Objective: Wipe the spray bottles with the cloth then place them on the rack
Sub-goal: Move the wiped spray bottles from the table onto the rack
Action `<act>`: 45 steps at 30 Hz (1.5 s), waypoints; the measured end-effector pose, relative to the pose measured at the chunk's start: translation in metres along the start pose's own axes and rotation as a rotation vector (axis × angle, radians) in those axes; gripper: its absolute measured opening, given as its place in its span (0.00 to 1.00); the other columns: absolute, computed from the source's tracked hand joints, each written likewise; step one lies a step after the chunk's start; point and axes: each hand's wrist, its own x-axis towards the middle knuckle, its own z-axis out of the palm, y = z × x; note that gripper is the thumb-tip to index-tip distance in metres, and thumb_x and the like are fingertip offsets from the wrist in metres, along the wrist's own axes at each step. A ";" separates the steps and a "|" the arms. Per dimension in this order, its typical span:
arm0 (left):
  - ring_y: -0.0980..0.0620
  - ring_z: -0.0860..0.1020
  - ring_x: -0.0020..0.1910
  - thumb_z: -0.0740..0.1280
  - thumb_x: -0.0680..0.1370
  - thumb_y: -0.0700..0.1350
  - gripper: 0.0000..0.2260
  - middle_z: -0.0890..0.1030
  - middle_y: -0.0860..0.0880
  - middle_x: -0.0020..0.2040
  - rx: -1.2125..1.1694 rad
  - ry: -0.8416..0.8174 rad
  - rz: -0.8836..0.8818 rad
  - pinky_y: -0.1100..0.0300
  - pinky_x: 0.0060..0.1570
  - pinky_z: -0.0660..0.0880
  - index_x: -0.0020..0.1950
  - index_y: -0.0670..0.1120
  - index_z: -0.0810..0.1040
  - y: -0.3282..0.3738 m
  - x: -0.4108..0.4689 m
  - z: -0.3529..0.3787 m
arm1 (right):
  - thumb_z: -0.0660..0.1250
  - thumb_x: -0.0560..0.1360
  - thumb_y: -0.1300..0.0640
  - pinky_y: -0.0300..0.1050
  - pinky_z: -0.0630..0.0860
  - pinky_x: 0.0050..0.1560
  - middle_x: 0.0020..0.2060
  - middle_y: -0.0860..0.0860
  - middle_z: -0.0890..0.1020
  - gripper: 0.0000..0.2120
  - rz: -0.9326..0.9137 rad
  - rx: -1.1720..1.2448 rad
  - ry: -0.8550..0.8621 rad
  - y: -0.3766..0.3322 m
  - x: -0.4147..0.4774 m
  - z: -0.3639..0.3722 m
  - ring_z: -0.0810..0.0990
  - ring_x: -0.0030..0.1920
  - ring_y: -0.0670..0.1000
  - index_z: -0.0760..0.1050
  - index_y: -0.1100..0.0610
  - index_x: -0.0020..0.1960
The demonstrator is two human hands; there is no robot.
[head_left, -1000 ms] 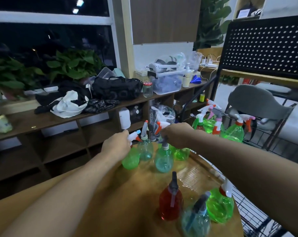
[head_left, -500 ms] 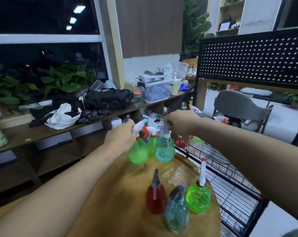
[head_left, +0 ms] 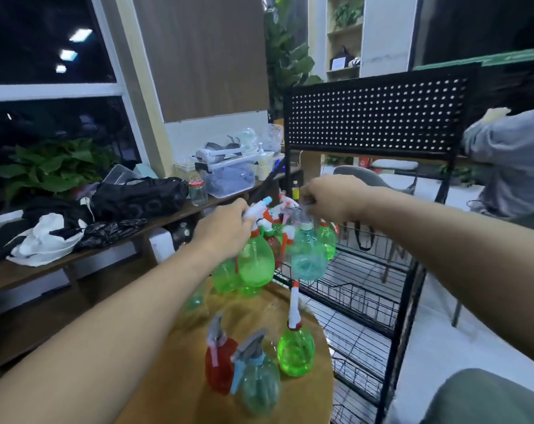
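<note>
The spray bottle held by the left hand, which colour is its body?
The spray bottle has a translucent green body; the head view shows it best.

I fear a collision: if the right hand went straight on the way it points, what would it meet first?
The right hand would probably meet the clustered trigger heads first; depth is unclear.

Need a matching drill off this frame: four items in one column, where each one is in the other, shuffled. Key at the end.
Items
1. red bottle
2. blue-tipped green bottle
3. far teal bottle
4. jar

Places
A. in the grip of the right hand
B. on the shelf
C. standing on the table
D. in the grip of the left hand

Pairs: 1-C, 2-D, 3-A, 4-B
</note>
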 end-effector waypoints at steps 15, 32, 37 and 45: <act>0.40 0.79 0.49 0.60 0.85 0.53 0.07 0.81 0.47 0.49 -0.107 -0.102 0.092 0.47 0.50 0.78 0.55 0.54 0.75 0.080 0.069 0.085 | 0.70 0.79 0.41 0.48 0.79 0.49 0.52 0.47 0.86 0.11 0.177 -0.080 -0.072 0.089 0.010 0.036 0.83 0.54 0.56 0.84 0.44 0.57; 0.40 0.78 0.50 0.63 0.85 0.51 0.06 0.79 0.49 0.53 -0.129 -0.188 0.098 0.51 0.43 0.71 0.53 0.50 0.76 0.084 0.118 0.175 | 0.73 0.79 0.50 0.51 0.79 0.50 0.60 0.52 0.82 0.19 0.226 -0.216 -0.263 0.131 0.061 0.098 0.83 0.57 0.58 0.80 0.50 0.69; 0.38 0.81 0.58 0.62 0.87 0.49 0.09 0.80 0.43 0.62 0.095 -0.203 0.123 0.51 0.44 0.71 0.63 0.46 0.76 0.092 0.120 0.189 | 0.73 0.78 0.51 0.49 0.77 0.46 0.54 0.51 0.83 0.19 0.292 -0.219 -0.191 0.142 0.069 0.107 0.81 0.49 0.58 0.78 0.51 0.68; 0.39 0.82 0.56 0.64 0.86 0.46 0.12 0.80 0.43 0.63 0.129 -0.191 0.100 0.51 0.40 0.71 0.69 0.45 0.72 0.093 0.120 0.192 | 0.77 0.77 0.46 0.50 0.77 0.44 0.49 0.50 0.80 0.20 0.338 -0.197 -0.248 0.144 0.069 0.109 0.82 0.50 0.58 0.78 0.52 0.65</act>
